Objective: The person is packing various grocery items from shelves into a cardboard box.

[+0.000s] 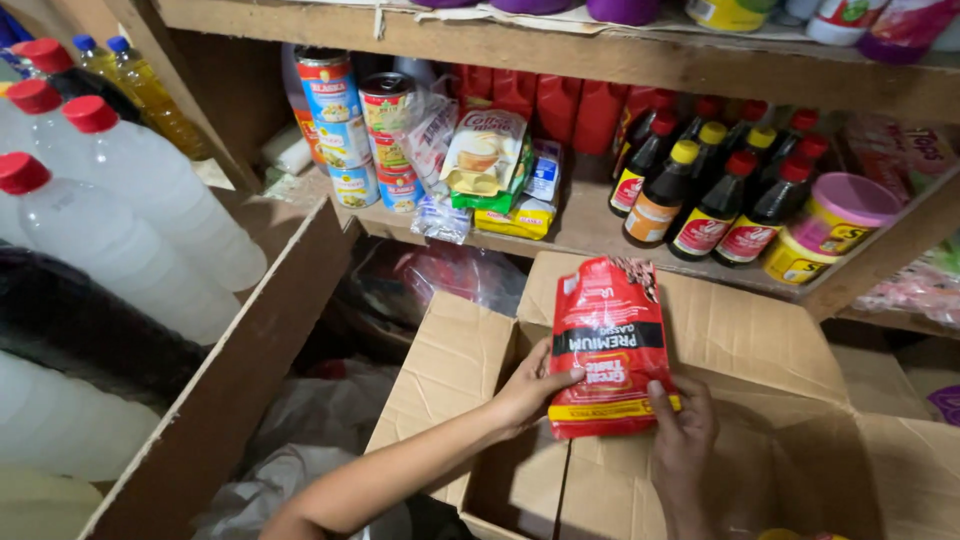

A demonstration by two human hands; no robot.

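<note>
Both my hands hold a red flat pouch (607, 345) with a black band and a yellow strip, upright over an open cardboard box (455, 365). My left hand (530, 388) grips the pouch's lower left edge, thumb across the front. On the lower right corner, my right hand (682, 430) pinches it. The box interior below the pouch is dark and I cannot tell what lies inside. Behind the pouch, more red pouches (545, 105) stand at the back of a wooden shelf (590, 232).
On the shelf stand stacked tins (335, 125), snack packets (485, 150), dark sauce bottles (715, 185) with red and yellow caps, and a pink-lidded yellow tub (830, 225). Large white red-capped bottles (130, 215) fill the left. Plastic bags (320, 420) lie low beside the box.
</note>
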